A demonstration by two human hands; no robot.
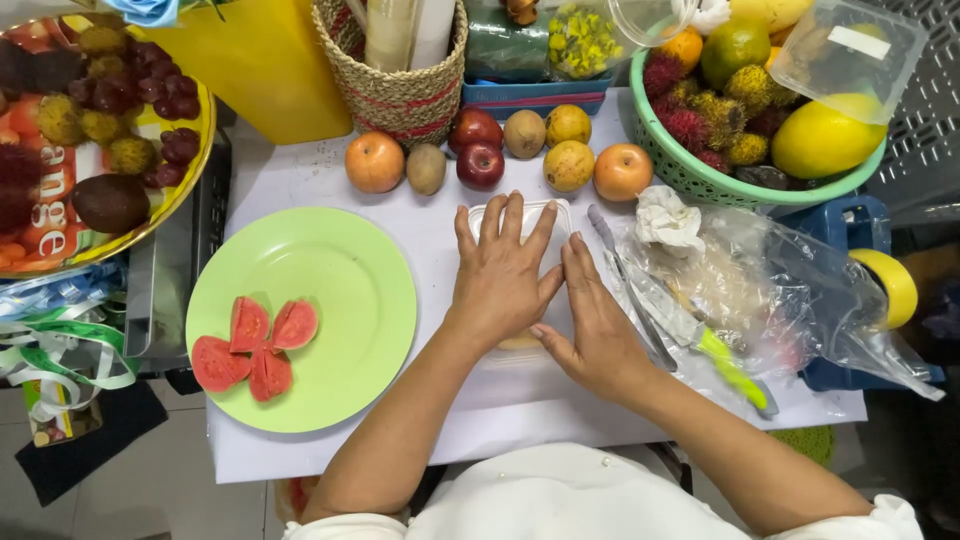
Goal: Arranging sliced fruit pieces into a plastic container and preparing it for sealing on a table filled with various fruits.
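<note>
Container: a clear plastic container (pixel 528 215) with a lid lay flat on the white tabletop (pixel 330 180), near its middle, mostly hidden under the two hands; only its far rim and a strip of its near end showed.
Left hand: the left hand (pixel 500 275) lay palm down on the lid, fingers spread and stretched out flat, tips reaching almost to the far rim; it pressed rather than gripped.
Right hand: the right hand (pixel 597 320) lay flat along the container's right edge, fingers straight and close together, thumb tucked toward the near end; nothing was closed inside it.
Left of the container: a light green plate (pixel 330 260) sat just beside it, with four pink-fleshed fruit wedges (pixel 252 345) bunched at its near left; the plate's near rim came close to the table edge.
Right of the container: a knife (pixel 640 300) with a lime green handle lay just beside the right hand, partly on a crumpled clear plastic bag (pixel 800 290) that ran to the right table edge.
Far side: a row of round fruits (pixel 480 160) stood a little beyond the fingertips, with a woven basket (pixel 400 95) and a green colander (pixel 700 175) of fruit behind.
Open room: a bare strip of tabletop stayed between container and fruit row, and another toward the near edge by the person's white top (pixel 560 495).
</note>
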